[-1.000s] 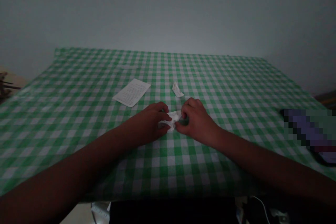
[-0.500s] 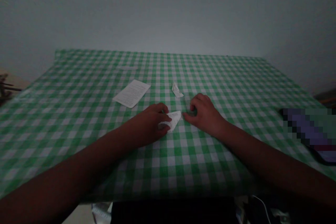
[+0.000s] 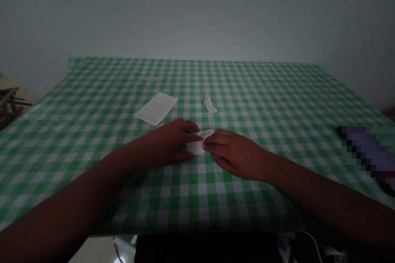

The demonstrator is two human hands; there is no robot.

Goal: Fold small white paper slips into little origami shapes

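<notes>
Green gingham tablecloth (image 3: 243, 111) | white wall (image 3: 197, 16) | left hand (image 3: 166, 144), right hand (image 3: 236, 156) pinching folded paper (image 3: 197, 147)

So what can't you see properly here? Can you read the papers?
In the head view:
The small white paper: the left hand and right hand hide parts of it.
The printed sheet: its words are too small and dim to read.
The paper scrap: too small to tell if it has writing.
The dark object on the right: blocky pixels hide what it is.
</notes>
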